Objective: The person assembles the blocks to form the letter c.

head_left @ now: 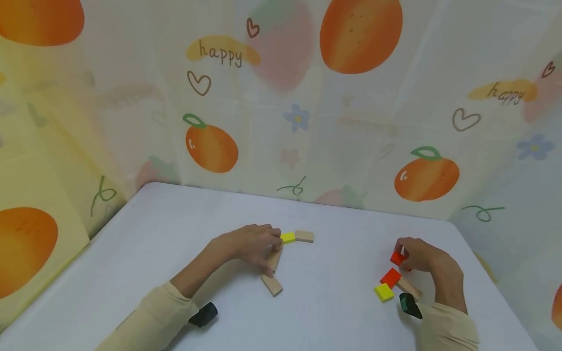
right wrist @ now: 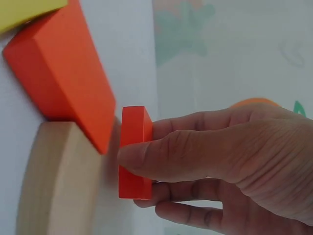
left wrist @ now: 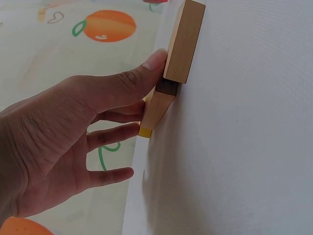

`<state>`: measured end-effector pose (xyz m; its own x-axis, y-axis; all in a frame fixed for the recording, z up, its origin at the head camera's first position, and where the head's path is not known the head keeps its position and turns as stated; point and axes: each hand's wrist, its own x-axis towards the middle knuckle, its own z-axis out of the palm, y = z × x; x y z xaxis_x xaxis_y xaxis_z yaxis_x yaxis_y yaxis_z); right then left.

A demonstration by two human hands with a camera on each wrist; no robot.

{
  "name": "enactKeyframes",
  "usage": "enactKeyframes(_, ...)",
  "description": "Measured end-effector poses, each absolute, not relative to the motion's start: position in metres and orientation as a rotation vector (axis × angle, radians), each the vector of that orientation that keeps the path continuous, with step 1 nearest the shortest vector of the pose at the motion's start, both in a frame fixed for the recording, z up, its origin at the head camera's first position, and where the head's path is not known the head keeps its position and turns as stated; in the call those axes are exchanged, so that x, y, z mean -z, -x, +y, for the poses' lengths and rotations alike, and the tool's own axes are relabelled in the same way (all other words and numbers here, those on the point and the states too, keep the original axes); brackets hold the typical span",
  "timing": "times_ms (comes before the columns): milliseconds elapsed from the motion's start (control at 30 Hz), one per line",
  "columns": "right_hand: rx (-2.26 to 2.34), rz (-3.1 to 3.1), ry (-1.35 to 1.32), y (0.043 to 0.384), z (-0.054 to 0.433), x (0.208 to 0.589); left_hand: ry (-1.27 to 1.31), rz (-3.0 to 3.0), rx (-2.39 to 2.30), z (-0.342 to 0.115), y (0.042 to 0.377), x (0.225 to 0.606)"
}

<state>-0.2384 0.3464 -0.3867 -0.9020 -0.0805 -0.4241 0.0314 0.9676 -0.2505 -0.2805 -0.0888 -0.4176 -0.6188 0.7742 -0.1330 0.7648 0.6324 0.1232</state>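
My left hand (head_left: 252,243) spans a wooden block (head_left: 275,260), thumb at its near end and fingers at its far end. Another wooden block (left wrist: 185,41) lies by the thumb, angled away. Beyond the fingers, a yellow block (head_left: 288,238) and a further wooden block (head_left: 305,236) continue the line. My right hand (head_left: 423,256) pinches a red block (right wrist: 133,120) between thumb and fingers, partly covered by the thumb. Close to that hand lie a second red block (head_left: 391,278), a yellow block (head_left: 384,292) and a wooden block (head_left: 409,287).
A white table (head_left: 329,273) carries all the blocks. Behind it hangs a cloth (head_left: 347,146) printed with oranges and hearts. Dark objects at the left cuff (head_left: 204,315) and right cuff (head_left: 410,305) sit by the sleeves.
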Motion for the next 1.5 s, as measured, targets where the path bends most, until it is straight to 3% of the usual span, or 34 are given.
enactKeyframes(400, 0.395, 2.740, 0.257, 0.240, 0.329, 0.373, -1.268, 2.675, -0.075, -0.090, 0.280, 0.418)
enactKeyframes(1000, 0.463, 2.701, 0.612, 0.231, 0.256, 0.356, -1.281, 2.677, -0.097, -0.090, 0.279, 0.418)
enactKeyframes(1500, 0.334, 2.612, 0.666, 0.218, 0.184, 0.364, -1.276, 2.674, -0.111, -0.091, 0.280, 0.419)
